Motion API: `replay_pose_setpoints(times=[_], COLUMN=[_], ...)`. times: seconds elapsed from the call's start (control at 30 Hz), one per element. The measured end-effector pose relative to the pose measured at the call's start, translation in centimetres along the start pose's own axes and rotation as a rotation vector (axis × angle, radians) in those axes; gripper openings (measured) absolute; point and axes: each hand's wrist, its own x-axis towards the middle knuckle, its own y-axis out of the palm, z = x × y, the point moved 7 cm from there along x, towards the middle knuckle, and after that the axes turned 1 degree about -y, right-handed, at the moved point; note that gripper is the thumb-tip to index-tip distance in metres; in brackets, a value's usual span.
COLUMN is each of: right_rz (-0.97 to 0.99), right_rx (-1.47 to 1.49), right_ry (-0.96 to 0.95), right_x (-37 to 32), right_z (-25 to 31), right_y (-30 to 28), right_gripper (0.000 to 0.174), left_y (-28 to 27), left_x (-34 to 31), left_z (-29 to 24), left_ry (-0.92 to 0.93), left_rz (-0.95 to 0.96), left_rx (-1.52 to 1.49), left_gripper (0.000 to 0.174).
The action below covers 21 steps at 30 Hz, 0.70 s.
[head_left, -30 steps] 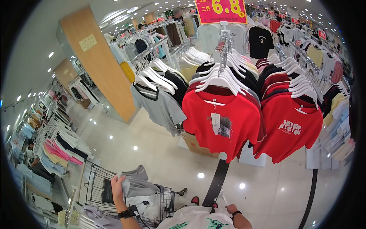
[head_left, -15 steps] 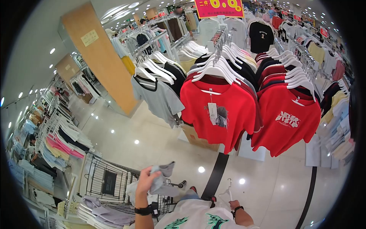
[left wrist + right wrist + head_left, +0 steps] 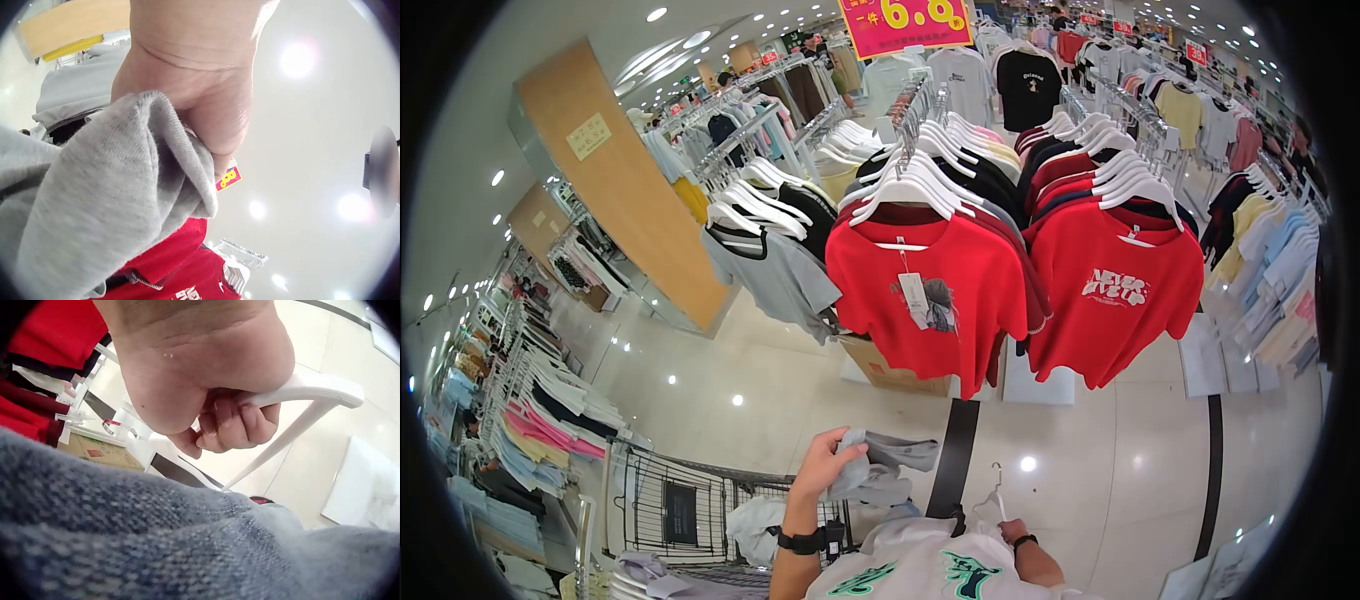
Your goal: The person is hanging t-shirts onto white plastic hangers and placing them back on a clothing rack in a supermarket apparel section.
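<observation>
My left hand [image 3: 825, 467] grips a grey garment [image 3: 880, 472], bunched and lifted in front of my chest above the wire cart [image 3: 675, 495]. In the left wrist view the grey garment [image 3: 106, 206] fills the lower left, clutched in the left hand [image 3: 194, 94]. Low at my right side, my right hand [image 3: 1007, 528] holds a white plastic hanger [image 3: 992, 494] whose hook points up. The right wrist view shows the fingers [image 3: 231, 422] curled round the white hanger [image 3: 300, 403], with blue denim below.
Straight ahead stands a rack of red T-shirts [image 3: 930, 290] on white hangers, with another red shirt [image 3: 1115, 290] beside it and a grey shirt [image 3: 765, 275] to the left. A cardboard box [image 3: 890, 370] sits under the rack. More clothes racks line the left aisle; a wooden pillar [image 3: 625, 190] stands left.
My left hand has lifted the grey garment out of the cart and carried it rightward toward my chest. The view has shifted, bringing the red shirts closer. The right hand keeps the hanger low.
</observation>
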Motion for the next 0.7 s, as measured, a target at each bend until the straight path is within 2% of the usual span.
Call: replay_pose_setpoints(times=[0.13,0.2,0.33,0.43,0.53,0.67,0.7], right_rz=[0.007,-0.042,-0.028,0.000,0.024,0.013,-0.002], right_rx=[0.055,-0.030,-0.112,-0.150,-0.331,-0.280,-0.164], right_ry=[0.002,-0.024,-0.046,-0.101,-0.277,-0.297,-0.284], right_x=[-0.5,-2.3,-1.4,-0.2,0.8,0.1,-0.6], right_z=[0.3,1.1,0.6,1.8,3.6,4.6,4.8], right_y=[0.0,-0.1,-0.1,0.2,0.8,1.0,0.8], right_gripper=[0.029,0.030,0.031,0.032,0.035,0.035,0.034], left_y=[0.7,1.0,0.9,0.9,1.7,2.4,2.5], left_x=[0.3,-0.3,-0.7,-0.6,-0.4,-0.3,-0.3], left_z=[0.8,1.0,1.6,1.1,0.0,-0.1,0.0], left_ry=[-0.019,-0.035,-0.042,-0.039,-0.009,-0.017,-0.032], left_rz=[0.048,0.044,0.034,0.035,0.060,0.069,0.074], left_rx=[-0.017,-0.014,-0.045,-0.088,-0.061,-0.054,-0.061], left_gripper=[0.010,0.011,0.013,0.013,0.014,0.011,0.011])
